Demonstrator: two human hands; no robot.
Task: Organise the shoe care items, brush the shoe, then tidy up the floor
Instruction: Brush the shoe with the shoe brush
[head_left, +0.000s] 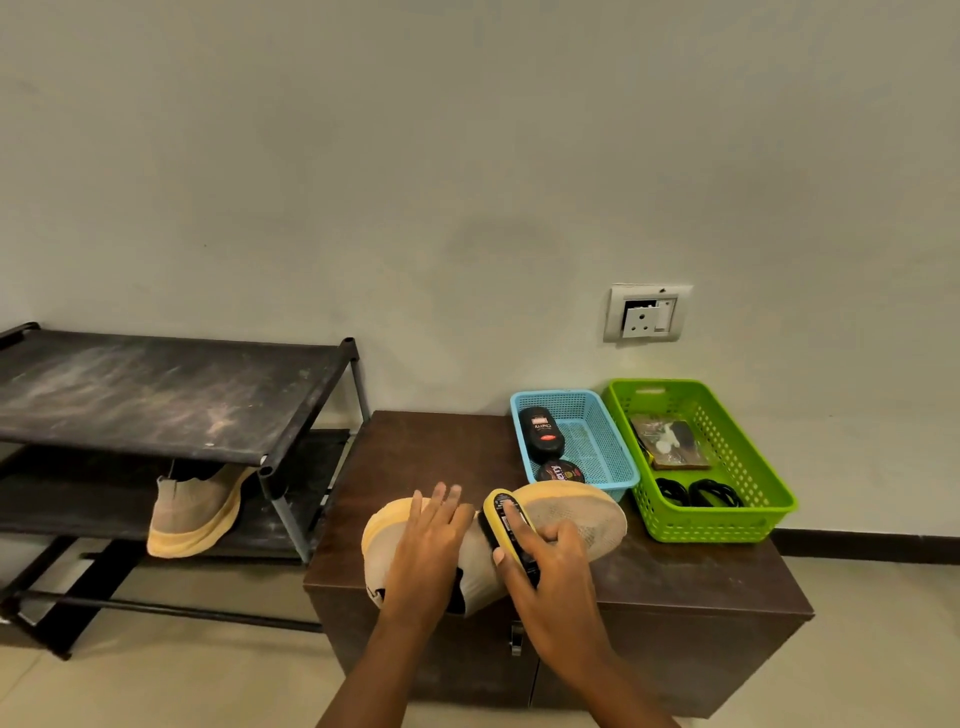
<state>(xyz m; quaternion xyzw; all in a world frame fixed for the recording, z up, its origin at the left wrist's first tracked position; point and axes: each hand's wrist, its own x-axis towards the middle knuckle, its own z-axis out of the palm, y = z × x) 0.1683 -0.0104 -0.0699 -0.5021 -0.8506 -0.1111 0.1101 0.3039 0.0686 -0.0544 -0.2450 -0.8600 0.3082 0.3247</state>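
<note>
A beige knit shoe (571, 512) with a pale yellow sole lies on its side on the dark brown cabinet (431, 447). My left hand (428, 545) rests flat on its heel end with fingers straight. My right hand (550, 566) grips a yellow-and-black shoe brush (506, 525), index finger along its back, pressing it against the shoe's middle. Behind the shoe, a blue basket (597, 441) holds a black polish bottle (542, 434) and a round polish tin (558, 474). A green basket (748, 467) to its right holds packets and black laces.
A black shoe rack (156, 395) stands left of the cabinet, with the matching beige shoe (195, 514) on its lower shelf. A wall socket (647, 314) is above the baskets. Beige floor tiles lie around the cabinet.
</note>
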